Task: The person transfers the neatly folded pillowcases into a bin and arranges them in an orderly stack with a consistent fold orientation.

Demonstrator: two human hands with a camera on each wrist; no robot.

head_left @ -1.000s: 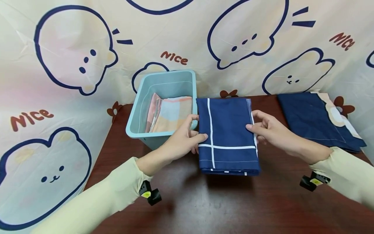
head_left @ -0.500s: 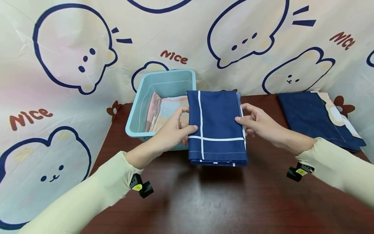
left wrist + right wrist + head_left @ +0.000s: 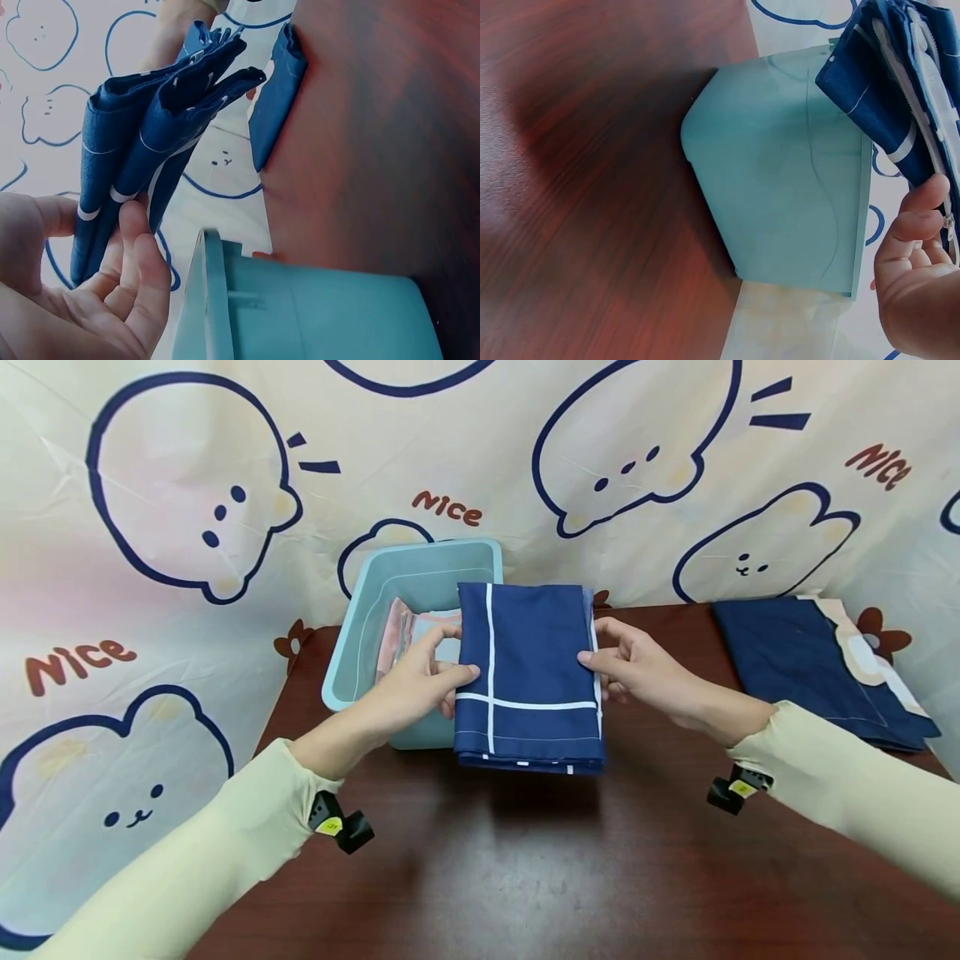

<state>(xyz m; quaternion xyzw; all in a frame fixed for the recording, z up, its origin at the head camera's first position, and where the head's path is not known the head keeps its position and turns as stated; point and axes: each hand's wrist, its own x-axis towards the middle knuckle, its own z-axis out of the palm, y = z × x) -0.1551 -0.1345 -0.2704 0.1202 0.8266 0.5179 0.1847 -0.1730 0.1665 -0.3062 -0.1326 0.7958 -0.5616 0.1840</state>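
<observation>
Between a person's left hand [image 3: 420,681] and right hand [image 3: 648,672], pinching its edges, a folded white-striped navy cloth [image 3: 536,647] held aloft partly hides a light-blue plastic bin [image 3: 420,581] holding pastel fabric [image 3: 438,625]; another, navy-and-beige cloth [image 3: 795,664] lies right on the reddish-brown table [image 3: 525,877], before cartoon-printed sheeting [image 3: 465,443].

Tabletop [image 3: 487,902], dk red-brn w/ wood grain, is backed by pale fabric [image 3: 495,443] printed w/ navy bear outlines [image 3: 135,789] & red-brn "Nice" lettering [image 3: 81,665]. Soft glare [image 3: 525,860] is reflected nr tabletop ctr.
</observation>
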